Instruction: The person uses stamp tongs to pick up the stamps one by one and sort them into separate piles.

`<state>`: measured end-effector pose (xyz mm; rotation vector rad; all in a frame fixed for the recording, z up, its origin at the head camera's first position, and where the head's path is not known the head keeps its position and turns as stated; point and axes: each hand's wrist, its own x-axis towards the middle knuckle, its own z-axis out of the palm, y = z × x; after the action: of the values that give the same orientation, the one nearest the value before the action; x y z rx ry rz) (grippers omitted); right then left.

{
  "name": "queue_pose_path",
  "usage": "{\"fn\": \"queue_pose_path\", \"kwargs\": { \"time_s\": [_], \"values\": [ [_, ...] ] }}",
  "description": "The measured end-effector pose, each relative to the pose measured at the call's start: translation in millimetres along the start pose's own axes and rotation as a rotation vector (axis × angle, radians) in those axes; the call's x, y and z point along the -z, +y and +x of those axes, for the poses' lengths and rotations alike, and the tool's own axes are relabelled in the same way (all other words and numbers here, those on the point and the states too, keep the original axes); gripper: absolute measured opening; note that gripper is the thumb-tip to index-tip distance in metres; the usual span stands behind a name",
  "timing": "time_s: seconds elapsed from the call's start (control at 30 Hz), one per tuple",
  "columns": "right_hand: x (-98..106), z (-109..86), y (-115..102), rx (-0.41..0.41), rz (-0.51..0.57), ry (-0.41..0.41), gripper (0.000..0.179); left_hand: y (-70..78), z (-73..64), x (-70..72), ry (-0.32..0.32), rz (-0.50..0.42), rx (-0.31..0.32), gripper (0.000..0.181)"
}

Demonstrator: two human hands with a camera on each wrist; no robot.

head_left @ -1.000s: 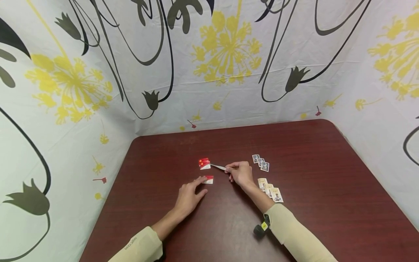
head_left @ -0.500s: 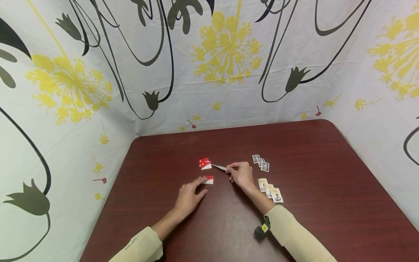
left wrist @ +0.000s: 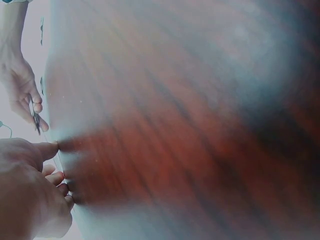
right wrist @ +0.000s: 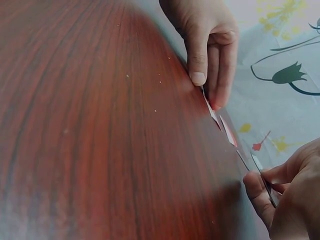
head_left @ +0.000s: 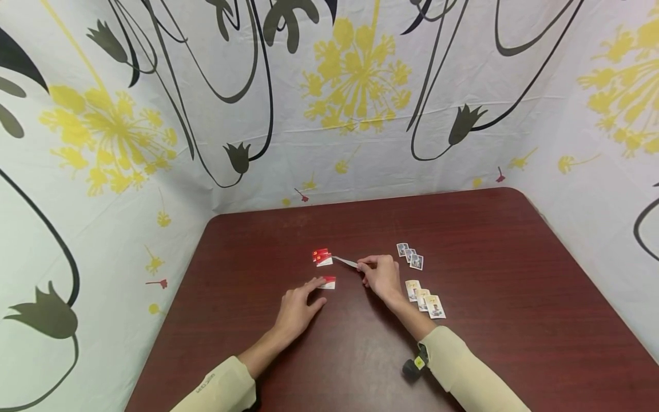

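Note:
My right hand (head_left: pixel 382 277) pinches a pair of tweezers (head_left: pixel 346 262) between thumb and fingers, the tips pointing left. Those tips lie at the right edge of a small overlapping group of red-and-white stamps (head_left: pixel 322 258); whether they grip one cannot be told. In the right wrist view, the two slim prongs of the tweezers (right wrist: pixel 244 161) stand slightly apart. My left hand (head_left: pixel 296 309) lies with relaxed fingers, its fingertips resting on the left part of another red-and-white stamp (head_left: pixel 329 283) nearer to me. The fingertips hide part of that stamp.
Behind my right hand lie several small blue-grey stamps (head_left: pixel 410 256) in an overlapping row. Beside my right forearm is a row of cream-and-yellow stamps (head_left: pixel 424 297). The dark red table (head_left: pixel 247 246) ends at a patterned cloth wall (head_left: pixel 288 126).
The front stamp of the far red group has shifted slightly right, showing more of the one behind it. My right hand has moved a little right with the tweezers. My left hand stays put.

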<state>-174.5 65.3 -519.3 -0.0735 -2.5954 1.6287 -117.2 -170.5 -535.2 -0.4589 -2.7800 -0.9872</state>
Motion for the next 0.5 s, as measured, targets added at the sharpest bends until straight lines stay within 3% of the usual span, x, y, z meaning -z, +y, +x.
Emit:
{"fn": "queue_pose_path", "kwargs": {
  "time_s": [0.5],
  "values": [
    [29.6, -13.5, 5.2, 0.015, 0.016, -0.103, 0.011, 0.8, 0.2, -1.0, 0.014, 0.012, 0.001, 0.045]
  ]
}}
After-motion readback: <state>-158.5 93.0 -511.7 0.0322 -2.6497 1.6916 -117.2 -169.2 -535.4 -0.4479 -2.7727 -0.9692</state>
